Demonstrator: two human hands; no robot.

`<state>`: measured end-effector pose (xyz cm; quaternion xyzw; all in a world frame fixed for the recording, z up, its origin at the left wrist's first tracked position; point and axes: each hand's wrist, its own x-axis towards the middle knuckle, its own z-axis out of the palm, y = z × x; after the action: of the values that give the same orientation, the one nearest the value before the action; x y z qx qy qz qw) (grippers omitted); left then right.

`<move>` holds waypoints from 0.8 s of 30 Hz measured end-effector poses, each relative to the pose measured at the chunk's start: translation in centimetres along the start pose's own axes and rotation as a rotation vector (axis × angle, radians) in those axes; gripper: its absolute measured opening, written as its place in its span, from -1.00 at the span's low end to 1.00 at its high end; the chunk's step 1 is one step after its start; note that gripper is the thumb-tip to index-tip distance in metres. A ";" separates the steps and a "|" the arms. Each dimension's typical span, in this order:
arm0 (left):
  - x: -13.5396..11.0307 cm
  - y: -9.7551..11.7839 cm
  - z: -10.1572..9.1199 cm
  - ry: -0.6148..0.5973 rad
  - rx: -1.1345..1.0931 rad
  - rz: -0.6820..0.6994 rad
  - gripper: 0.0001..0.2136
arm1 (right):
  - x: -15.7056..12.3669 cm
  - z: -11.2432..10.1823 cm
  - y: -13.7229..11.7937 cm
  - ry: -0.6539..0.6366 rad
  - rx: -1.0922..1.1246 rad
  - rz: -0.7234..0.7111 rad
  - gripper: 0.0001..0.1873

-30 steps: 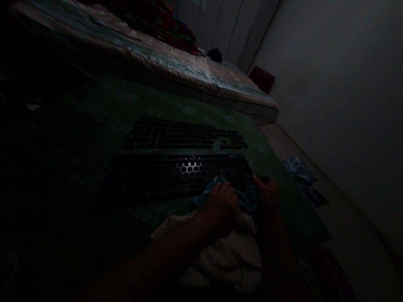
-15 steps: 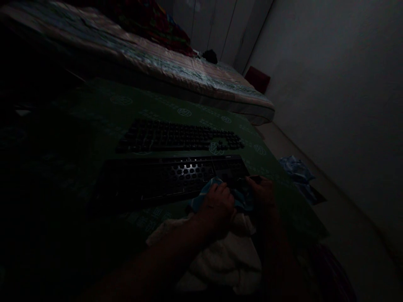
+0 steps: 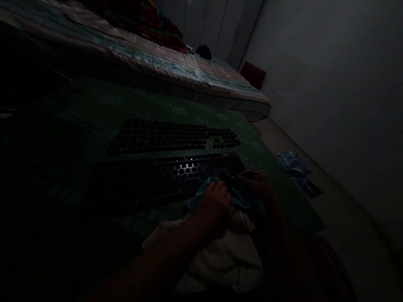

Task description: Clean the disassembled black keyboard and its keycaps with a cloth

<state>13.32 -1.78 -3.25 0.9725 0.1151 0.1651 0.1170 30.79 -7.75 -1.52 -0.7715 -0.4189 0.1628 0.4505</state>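
Observation:
My left hand (image 3: 215,201) is closed on a blue cloth (image 3: 200,197) with pale stripes, by the near right part of a black keyboard base (image 3: 151,180). The base has rows of holes, and light glints on its middle. To its right, my right hand (image 3: 258,182) is closed with fingertips pinched near the cloth; something small and dark is between them, too dim to name. Beyond the base, black keycaps (image 3: 170,136) lie in rows like a keyboard layout. Below my left hand is a crumpled whitish cloth (image 3: 226,262).
A green printed board (image 3: 179,98) lies under the keyboard parts. Past it stands a bed (image 3: 176,69) with patterned bedding and a dark red blanket. On the floor at right is a bluish cloth heap (image 3: 292,163), with a pale wall (image 3: 330,84) behind. The room is very dim.
The view has shifted slightly, so everything sits a little further left. My right hand has turned and its fingers have moved inward toward the cloth. My left hand keeps its grip.

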 end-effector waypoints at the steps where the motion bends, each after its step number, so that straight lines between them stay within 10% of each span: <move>1: 0.0 0.0 0.0 0.000 -0.001 0.000 -0.76 | 0.2 -0.2 0.0 -0.028 0.009 0.013 -0.74; 7: -0.2 0.2 -0.5 0.001 0.035 0.004 -0.75 | 1.4 -1.2 0.8 -0.216 0.092 0.062 -0.76; 24: 0.0 0.3 -0.6 -0.032 0.012 -0.010 -0.76 | 1.6 -2.2 2.0 -0.099 0.102 0.126 -0.72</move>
<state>13.15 -1.91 -2.61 0.9751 0.1189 0.1484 0.1138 34.11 -8.25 -1.80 -0.7633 -0.3825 0.2500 0.4567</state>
